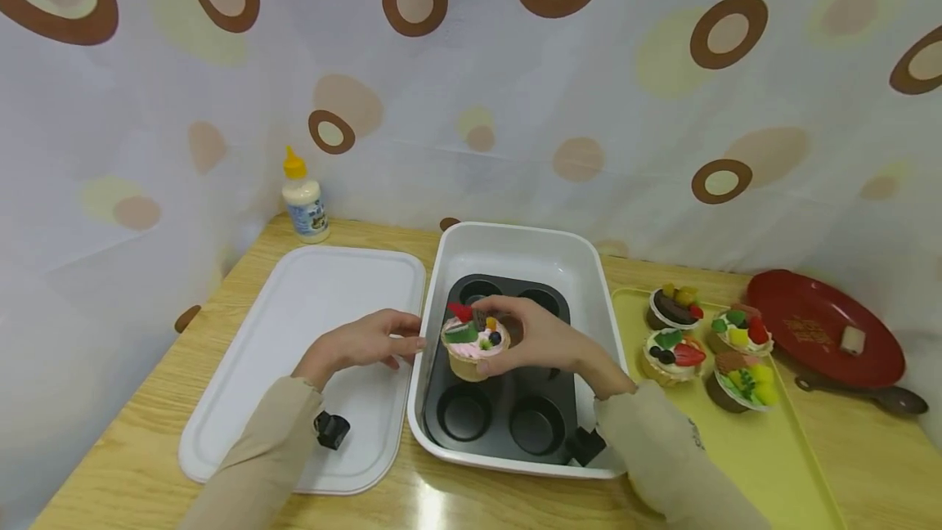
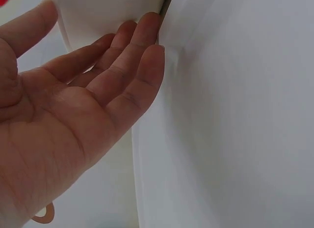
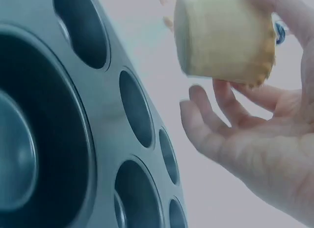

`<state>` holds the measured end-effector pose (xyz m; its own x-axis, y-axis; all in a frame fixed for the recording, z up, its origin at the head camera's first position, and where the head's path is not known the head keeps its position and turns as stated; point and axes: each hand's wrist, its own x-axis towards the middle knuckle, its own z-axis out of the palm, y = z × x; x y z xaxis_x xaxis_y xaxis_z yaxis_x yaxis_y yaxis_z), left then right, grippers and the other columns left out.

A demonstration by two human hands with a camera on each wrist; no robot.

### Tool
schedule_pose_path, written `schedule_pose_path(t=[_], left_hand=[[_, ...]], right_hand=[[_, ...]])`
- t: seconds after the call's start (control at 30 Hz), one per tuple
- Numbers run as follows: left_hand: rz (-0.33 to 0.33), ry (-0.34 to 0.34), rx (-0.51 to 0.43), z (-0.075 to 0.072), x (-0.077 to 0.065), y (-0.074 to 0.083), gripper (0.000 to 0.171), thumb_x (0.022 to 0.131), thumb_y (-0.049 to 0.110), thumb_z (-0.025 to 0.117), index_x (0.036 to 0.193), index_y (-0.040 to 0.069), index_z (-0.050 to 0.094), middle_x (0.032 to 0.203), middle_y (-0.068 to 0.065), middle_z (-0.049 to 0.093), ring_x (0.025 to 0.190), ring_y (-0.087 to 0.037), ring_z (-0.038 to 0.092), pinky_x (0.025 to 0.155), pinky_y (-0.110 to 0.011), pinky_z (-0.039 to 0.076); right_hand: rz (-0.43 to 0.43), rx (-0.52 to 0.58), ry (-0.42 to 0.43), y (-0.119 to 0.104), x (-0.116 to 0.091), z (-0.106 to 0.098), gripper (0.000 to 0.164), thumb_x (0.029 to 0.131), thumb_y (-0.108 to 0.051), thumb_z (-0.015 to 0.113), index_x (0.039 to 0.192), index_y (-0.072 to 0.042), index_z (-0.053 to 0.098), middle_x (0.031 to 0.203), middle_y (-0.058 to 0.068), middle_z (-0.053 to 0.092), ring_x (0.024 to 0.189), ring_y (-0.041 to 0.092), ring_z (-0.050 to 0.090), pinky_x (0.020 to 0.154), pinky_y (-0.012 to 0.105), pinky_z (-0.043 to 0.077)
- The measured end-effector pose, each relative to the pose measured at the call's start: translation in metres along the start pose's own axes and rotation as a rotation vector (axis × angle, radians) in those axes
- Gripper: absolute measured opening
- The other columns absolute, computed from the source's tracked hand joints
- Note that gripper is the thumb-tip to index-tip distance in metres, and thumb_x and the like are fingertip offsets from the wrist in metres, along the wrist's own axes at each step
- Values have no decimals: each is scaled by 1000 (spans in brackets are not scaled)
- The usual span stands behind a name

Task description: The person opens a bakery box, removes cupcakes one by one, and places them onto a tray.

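Note:
My right hand (image 1: pixel 540 335) pinches a toy cupcake (image 1: pixel 473 350) between thumb and fingers, raised over a dark muffin tin (image 1: pixel 500 407). Pink icing and fruit pieces top the cupcake; the right wrist view shows its pale, ridged cup (image 3: pixel 223 39) tilted above the tin's round wells. The tin lies inside a deep white basin (image 1: pixel 607 325), and the wells in sight hold nothing. At the basin's left wall is my left hand (image 1: pixel 368 342), fingers loosely bent. In the left wrist view its palm (image 2: pixel 73 115) holds nothing, with the fingertips close to a white surface.
A white tray (image 1: pixel 309 309) lies left of the basin, a yellow-capped bottle (image 1: pixel 305 207) behind it. On the right, a yellow tray (image 1: pixel 743 464) carries several cupcakes (image 1: pixel 673 357). Beyond it are a red plate (image 1: pixel 802 309) with a small pale piece on it, and a dark spoon (image 1: pixel 894 399).

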<state>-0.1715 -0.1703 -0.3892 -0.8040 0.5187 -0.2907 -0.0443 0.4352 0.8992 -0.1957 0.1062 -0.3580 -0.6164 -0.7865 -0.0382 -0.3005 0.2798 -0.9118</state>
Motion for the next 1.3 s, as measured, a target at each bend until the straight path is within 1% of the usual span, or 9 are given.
schedule_pose_path(t=[0.1,0.3,0.5,0.67,0.77,0.9,1.1,1.2,1.3], left_hand=[[12,-3,-9,0,-1,-1,43,99,19,54,131,-9,49,111,-13,61,93,-22,61,80,-39,53],[25,-9,-10,-1,0,-4,42,99,20,53,131,-8,50,107,-11,63,91,-19,61,80,-38,52],[31,-3,-6,-1,-1,-4,41,99,19,53,130,-8,51,108,-12,63,91,-20,61,79,-38,52],[35,-7,-1,-1,-2,-4,41,99,19,53,131,-7,51,111,-13,63,92,-21,61,79,-38,53],[36,-11,-1,-2,-1,-4,42,99,20,54,131,-7,51,112,-13,62,94,-23,61,80,-38,52],[32,-12,-1,-1,-1,-4,42,99,20,54,131,-6,51,112,-12,63,94,-22,61,80,-38,52],[25,-6,-2,-1,-1,-5,40,99,20,54,131,-5,52,112,-11,63,92,-20,61,79,-37,52],[28,-11,-1,-1,-1,-4,41,99,20,53,131,-5,51,113,-11,63,93,-20,61,79,-37,52],[25,-14,-5,-2,-1,-3,41,99,20,54,132,-5,51,113,-11,63,94,-20,61,80,-38,52]], right_hand=[[7,-32,54,-2,-7,-5,74,74,-24,82,134,1,48,118,13,56,97,23,56,83,31,51],[25,-98,121,-5,-29,-15,75,73,-25,83,134,1,48,119,13,55,97,23,56,83,30,52],[49,-174,194,-10,-53,-24,75,72,-26,84,134,-3,49,121,10,55,102,27,52,88,44,47],[58,-211,252,-11,-75,-32,72,73,-24,83,134,-5,50,126,9,53,112,29,50,92,48,45],[68,-222,288,-11,-90,-36,69,75,-20,82,134,-4,50,128,10,53,113,31,49,92,50,44],[107,-261,336,-8,-110,-41,69,76,-17,81,135,-3,49,130,13,51,115,35,48,92,51,44],[171,-307,404,-5,-143,-51,71,77,-15,81,138,-3,46,135,18,46,119,45,46,92,64,41],[208,-337,430,2,-160,-58,72,78,-12,79,140,-2,43,139,20,42,120,47,45,90,48,49],[250,-358,448,10,-176,-63,71,80,-11,78,140,-3,42,137,12,43,119,35,49,82,26,49]])
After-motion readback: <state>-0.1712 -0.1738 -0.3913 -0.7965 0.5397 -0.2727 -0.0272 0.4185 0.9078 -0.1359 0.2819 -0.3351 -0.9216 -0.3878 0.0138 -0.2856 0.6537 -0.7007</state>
